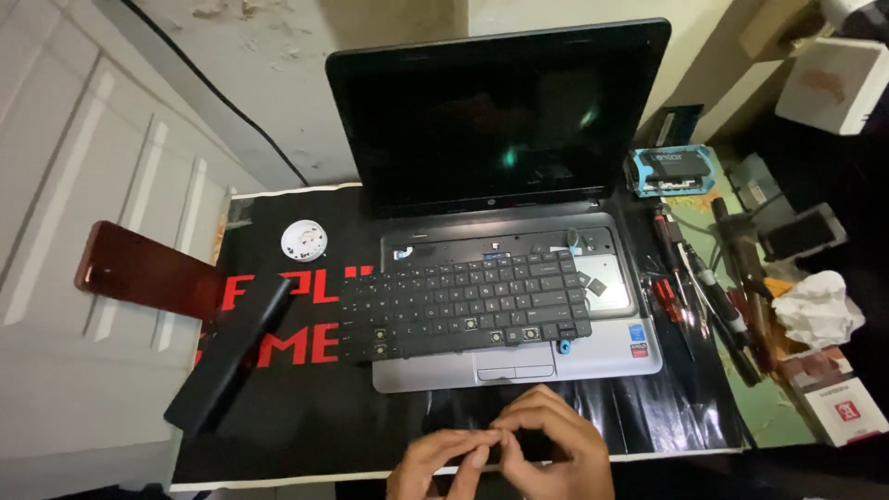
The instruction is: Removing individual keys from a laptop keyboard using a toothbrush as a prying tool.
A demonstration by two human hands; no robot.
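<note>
Both hands are meeting just in front of the laptop (519,231), down at the near edge of the mat (306,435). The left hand (440,463) and right hand (556,449) are pressing their fingertips together around something tiny between them, but it's too small and hidden to tell what it is. The keyboard (463,304) is lying loose and skewed on the laptop's base, hanging off its left side, with a few keys missing along its front row. A small blue bit (563,347) is sitting at the keyboard's front right corner. Left of the laptop a black battery (231,356) is lying slantwise on the mat, with a red phone (148,270) further left, sticking out over the worktop edge. A round white dish (304,240) is sitting near the laptop's back left corner. Right of the laptop, screwdrivers (690,287) are lying in a row, and a crumpled tissue (820,310) is sitting beyond them. A blue packaged part (673,170) is resting by the screen's right edge.
</note>
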